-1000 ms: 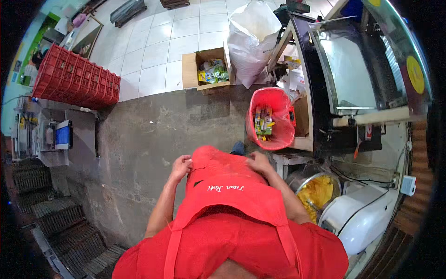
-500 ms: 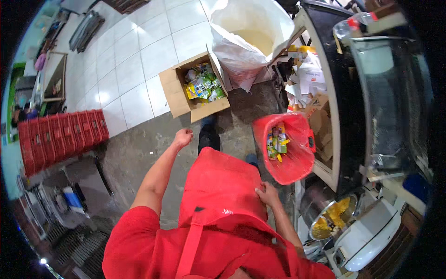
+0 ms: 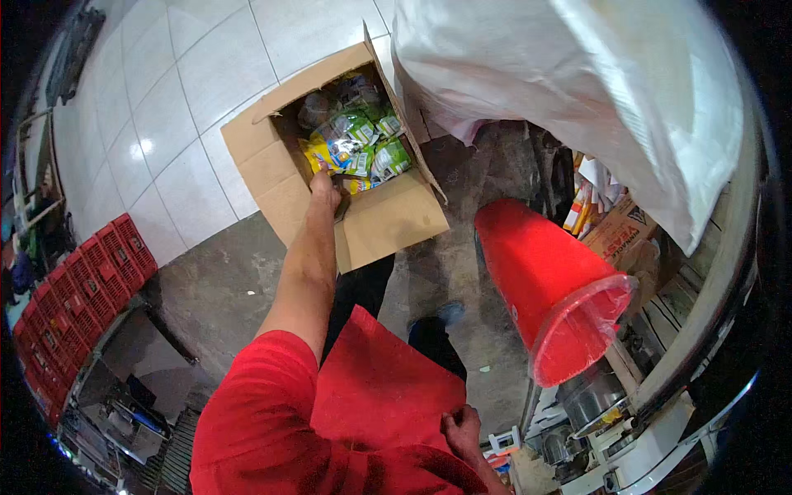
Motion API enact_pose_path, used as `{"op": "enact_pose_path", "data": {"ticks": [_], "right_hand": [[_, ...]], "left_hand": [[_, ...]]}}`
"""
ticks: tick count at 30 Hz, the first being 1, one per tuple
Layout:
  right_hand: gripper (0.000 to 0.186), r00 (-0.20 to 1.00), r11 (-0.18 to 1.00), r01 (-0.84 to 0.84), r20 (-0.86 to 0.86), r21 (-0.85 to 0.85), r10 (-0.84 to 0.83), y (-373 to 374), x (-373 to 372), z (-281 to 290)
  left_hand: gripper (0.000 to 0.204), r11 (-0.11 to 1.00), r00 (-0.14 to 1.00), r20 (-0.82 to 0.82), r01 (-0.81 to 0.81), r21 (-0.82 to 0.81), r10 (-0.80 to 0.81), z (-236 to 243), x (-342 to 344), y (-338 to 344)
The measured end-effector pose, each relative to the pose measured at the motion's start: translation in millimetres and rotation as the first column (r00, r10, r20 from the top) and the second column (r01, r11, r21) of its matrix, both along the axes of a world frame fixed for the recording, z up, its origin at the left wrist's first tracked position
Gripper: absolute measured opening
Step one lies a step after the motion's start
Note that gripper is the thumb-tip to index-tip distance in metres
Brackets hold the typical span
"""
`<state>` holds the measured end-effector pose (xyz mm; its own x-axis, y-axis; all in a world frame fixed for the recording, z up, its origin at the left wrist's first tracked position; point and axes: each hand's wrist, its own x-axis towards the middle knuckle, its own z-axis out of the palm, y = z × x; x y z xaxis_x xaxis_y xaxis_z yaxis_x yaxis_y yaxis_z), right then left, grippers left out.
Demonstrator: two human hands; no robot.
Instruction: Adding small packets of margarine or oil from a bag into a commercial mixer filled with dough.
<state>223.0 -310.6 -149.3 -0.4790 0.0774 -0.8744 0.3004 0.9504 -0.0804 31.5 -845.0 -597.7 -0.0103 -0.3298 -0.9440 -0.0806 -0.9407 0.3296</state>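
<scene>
My left hand point(image 3: 324, 188) is at the near inner edge of an open cardboard box point(image 3: 392, 224), fingers curled beside the yellow packets; what they grip is partly hidden. The box holds several yellow and green packets point(image 3: 361, 148). At the lower center, my right hand point(image 3: 462, 429) is closed on the edge of my red apron point(image 3: 384, 375). A red bucket with a clear plastic liner point(image 3: 536, 276) stands at the right, between the box and a frame.
A large white sack point(image 3: 561, 74) fills the upper right. Stacked red crates point(image 3: 82, 305) are at the left. Cardboard and papers point(image 3: 619, 231) lie under a frame on the right. A metal bowl and white machine point(image 3: 627, 445) sit lower right. Tiled floor point(image 3: 198, 74) meets concrete.
My left hand has moved from the apron forward to the box. The box, bucket and sack appear closer as the view moves forward. My right hand remains at the apron.
</scene>
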Motion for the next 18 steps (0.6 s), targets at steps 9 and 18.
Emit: {"op": "enact_pose_path", "data": {"ticks": [9, 18], "right_hand": [[0.035, 0.865, 0.879, 0.474, 0.163, 0.044, -0.475, -5.8, 18.7, -20.4], [0.032, 0.988, 0.931, 0.156, 0.042, -0.331, -0.151, -143.6, -92.8, 9.3]], "left_hand": [[0.038, 0.924, 0.904, 0.225, 0.38, -0.029, -0.364, -60.7, -12.6, -33.1], [0.039, -0.162, 0.308, 0.47, 0.67, -0.724, -0.827, 189.1, -14.9, -40.6]]}}
